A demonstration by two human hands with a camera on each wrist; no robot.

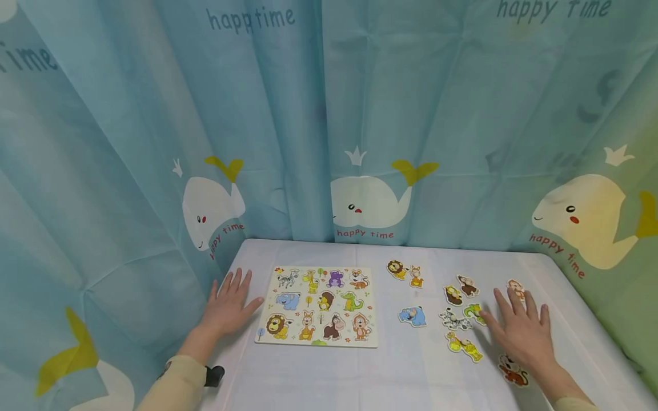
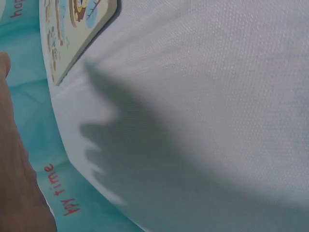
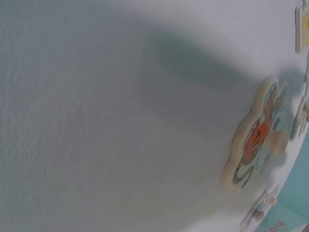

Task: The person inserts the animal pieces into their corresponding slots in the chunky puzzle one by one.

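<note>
My left hand [image 1: 228, 305], fingers spread, is beside the left edge of a wooden animal puzzle board [image 1: 349, 345] and holds nothing. In the left wrist view, part of that hand [image 2: 21, 179] and its shadow show. To the right, my right hand [image 1: 521, 334] has its fingers spread among loose puzzle pieces. Its fingers partly cover a monkey piece [image 1: 516, 289], and the thumb is by a crocodile piece [image 1: 472, 312]; contact cannot be told. A tiger piece [image 1: 511, 374] lies next to the wrist; its knob shows in the right wrist view.
Between board and right hand lie lion [image 1: 396, 269], kangaroo [image 1: 416, 277], elephant [image 1: 413, 315], zebra [image 1: 454, 319], giraffe [image 1: 464, 346], hedgehog [image 1: 453, 295] and gorilla [image 1: 468, 286] pieces. A blue whale-print curtain [image 1: 288, 114] hangs behind the white-covered table [image 1: 390, 379].
</note>
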